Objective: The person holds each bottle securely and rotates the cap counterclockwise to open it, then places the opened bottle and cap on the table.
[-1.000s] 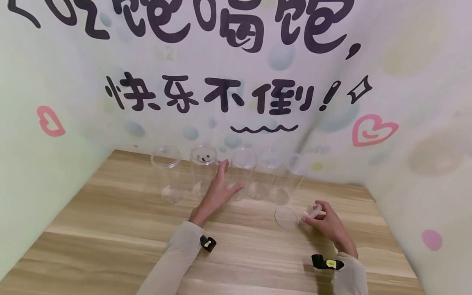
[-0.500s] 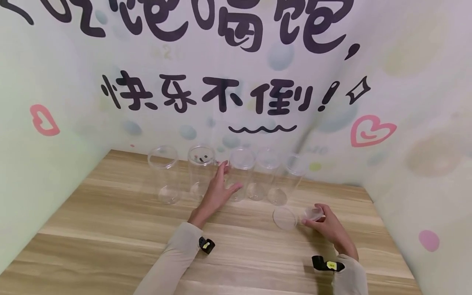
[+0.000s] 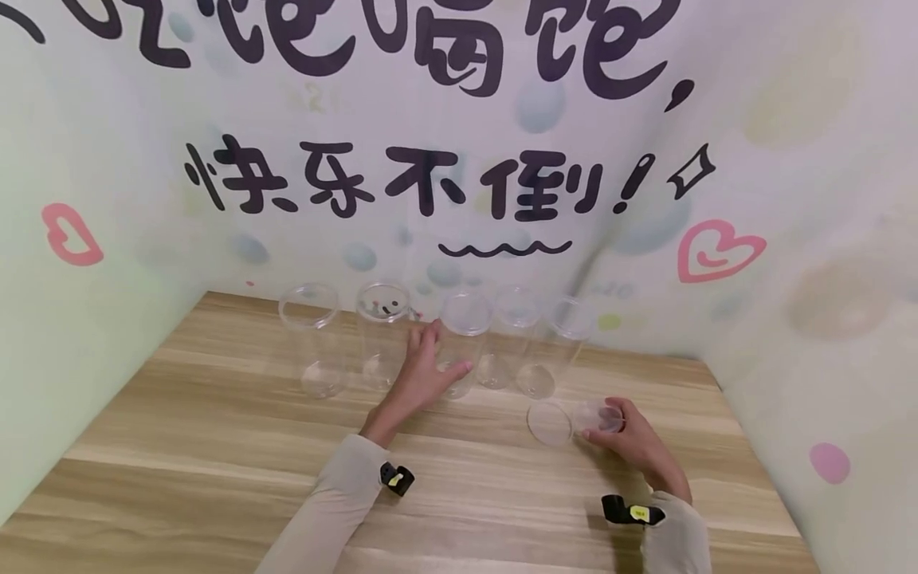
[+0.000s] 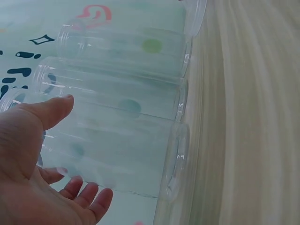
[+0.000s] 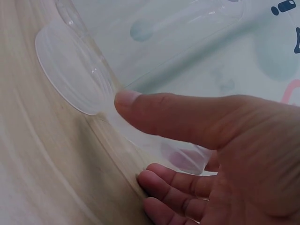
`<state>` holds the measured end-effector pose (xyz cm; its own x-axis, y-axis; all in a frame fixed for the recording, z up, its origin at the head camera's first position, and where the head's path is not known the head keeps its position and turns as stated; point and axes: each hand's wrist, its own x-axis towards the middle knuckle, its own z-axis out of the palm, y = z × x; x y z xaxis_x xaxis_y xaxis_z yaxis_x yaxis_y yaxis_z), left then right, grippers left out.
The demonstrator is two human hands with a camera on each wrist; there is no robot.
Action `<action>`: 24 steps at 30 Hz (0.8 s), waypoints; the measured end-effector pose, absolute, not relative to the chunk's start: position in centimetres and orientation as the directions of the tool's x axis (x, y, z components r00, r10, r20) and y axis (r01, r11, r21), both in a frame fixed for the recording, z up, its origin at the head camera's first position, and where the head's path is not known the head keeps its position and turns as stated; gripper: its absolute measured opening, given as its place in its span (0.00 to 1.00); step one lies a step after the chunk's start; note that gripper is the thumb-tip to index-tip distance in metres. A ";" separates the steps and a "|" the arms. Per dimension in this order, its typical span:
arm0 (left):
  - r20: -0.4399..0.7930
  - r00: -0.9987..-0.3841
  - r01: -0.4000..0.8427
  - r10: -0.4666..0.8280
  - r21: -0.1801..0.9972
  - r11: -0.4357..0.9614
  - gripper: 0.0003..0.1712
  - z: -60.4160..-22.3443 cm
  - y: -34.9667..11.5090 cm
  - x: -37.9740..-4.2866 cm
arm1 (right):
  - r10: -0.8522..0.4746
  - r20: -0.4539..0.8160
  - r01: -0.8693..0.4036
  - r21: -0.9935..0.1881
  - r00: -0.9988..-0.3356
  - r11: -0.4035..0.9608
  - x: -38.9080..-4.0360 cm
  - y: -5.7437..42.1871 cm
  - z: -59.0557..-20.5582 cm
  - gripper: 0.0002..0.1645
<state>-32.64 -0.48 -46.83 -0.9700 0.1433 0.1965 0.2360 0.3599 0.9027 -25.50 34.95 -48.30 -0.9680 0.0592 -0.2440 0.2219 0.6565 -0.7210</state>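
A row of several tall clear plastic cups stands along the back of the table. In the head view my left hand [image 3: 419, 375] is at the third tall cup [image 3: 464, 339], thumb in front and fingers at its left side. The left wrist view shows the curved fingers [image 4: 101, 199] beside that cup's wall. Near the right end of the row, my right hand [image 3: 634, 438] holds a short clear plastic cup [image 3: 598, 416] between thumb and fingers, low over the table. A round clear disc, perhaps a lid [image 3: 550, 423], lies just left of it.
Two tall cups, one at the far left [image 3: 315, 339] and one beside it [image 3: 383, 335], stand left of my left hand. Two more, a near one [image 3: 552, 347] and one behind [image 3: 509, 335], stand to the right. A printed wall [image 3: 402, 255] backs the table [image 3: 459, 494].
The short cup in my right hand has turned from tilted towards upright and come nearer the disc. My left hand stays at the third cup. The head view has shifted slightly.
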 end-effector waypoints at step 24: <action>0.227 -0.954 0.267 0.197 0.941 0.208 0.51 -44.7 -0.9 -31.3 | 0.014 -0.216 0.159 -0.671 -0.976 0.724 -25.8 34.8 -48.6 0.55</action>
<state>-31.27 -0.86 -44.75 -0.9537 0.1970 0.2274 0.2673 0.2081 0.9409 -25.80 34.79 -48.57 -0.9763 0.0138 -0.2159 0.1587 0.7241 -0.6712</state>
